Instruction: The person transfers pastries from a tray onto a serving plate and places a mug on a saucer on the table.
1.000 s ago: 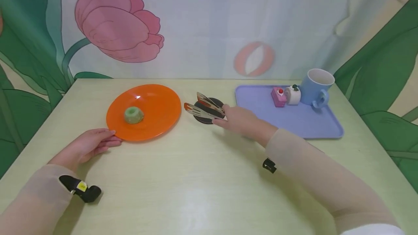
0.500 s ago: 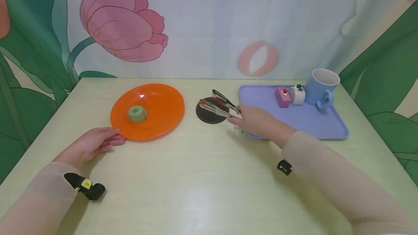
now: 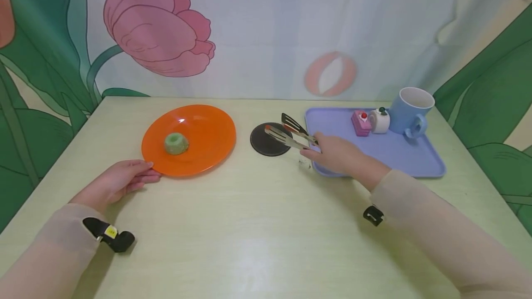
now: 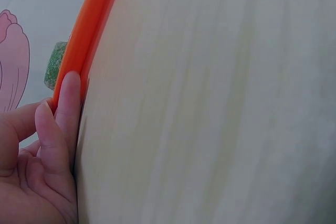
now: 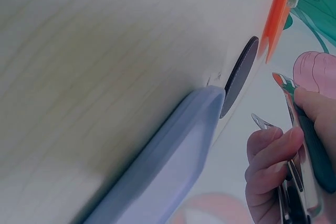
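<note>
My left hand pinches the near left rim of the orange plate, thumb on top and fingers beneath, as the left wrist view shows. A small green ring-shaped cake sits on the plate's left half. My right hand grips metal tongs with dark handles. Their slotted tips are spread apart, with nothing between them, above the black round coaster. The hand is over the left edge of the lavender tray.
At the back of the tray stand a pink cake slice with a red berry, a white roll cake and a blue mug. Behind the pale table hangs a flower-printed curtain.
My right hand has moved right with the tongs, from over the coaster toward the tray's left edge. My left hand stays at the plate's rim. The head view has shifted slightly.
</note>
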Available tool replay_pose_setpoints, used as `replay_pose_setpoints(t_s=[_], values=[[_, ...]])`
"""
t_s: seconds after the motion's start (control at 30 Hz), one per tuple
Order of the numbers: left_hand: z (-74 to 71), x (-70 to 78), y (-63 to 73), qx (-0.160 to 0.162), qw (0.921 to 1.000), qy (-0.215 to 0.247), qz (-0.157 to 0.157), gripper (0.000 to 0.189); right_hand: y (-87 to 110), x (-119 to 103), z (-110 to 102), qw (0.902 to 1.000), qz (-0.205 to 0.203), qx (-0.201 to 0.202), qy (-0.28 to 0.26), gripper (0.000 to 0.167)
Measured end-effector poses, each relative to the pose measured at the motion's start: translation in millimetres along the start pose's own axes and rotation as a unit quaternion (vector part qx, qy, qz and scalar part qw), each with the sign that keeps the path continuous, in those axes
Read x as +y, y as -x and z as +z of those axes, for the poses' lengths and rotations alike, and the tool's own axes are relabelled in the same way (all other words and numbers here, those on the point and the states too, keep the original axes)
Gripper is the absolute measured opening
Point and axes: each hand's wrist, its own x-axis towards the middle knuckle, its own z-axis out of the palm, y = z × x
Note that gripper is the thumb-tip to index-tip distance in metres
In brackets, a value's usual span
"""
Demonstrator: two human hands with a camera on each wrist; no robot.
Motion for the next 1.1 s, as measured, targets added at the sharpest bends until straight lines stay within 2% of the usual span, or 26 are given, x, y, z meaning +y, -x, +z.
replay_pose_setpoints(t_s=[0.37,0.53,0.77,1.1], values=[[0.3,1.6,0.9,0.000,1.0000,-0.001,-0.003,0.060,9.9,13.6,-2.7,1.0000,0.002,0.003,0.002,0.076],[1.0,3.2,2.2,-0.003,1.0000,0.000,-0.001,0.061,13.1,20.0,-4.6,1.0000,0.004,0.004,0.007,0.076],[0.3,2.8,1.0,-0.002,1.0000,0.004,-0.002,0.061,16.8,24.5,-7.4,1.0000,0.006,0.005,-0.002,0.062],[0.1,1.8,0.7,-0.002,1.0000,0.004,-0.002,0.061,21.8,31.0,-9.3,0.9999,0.010,0.005,-0.004,0.068]])
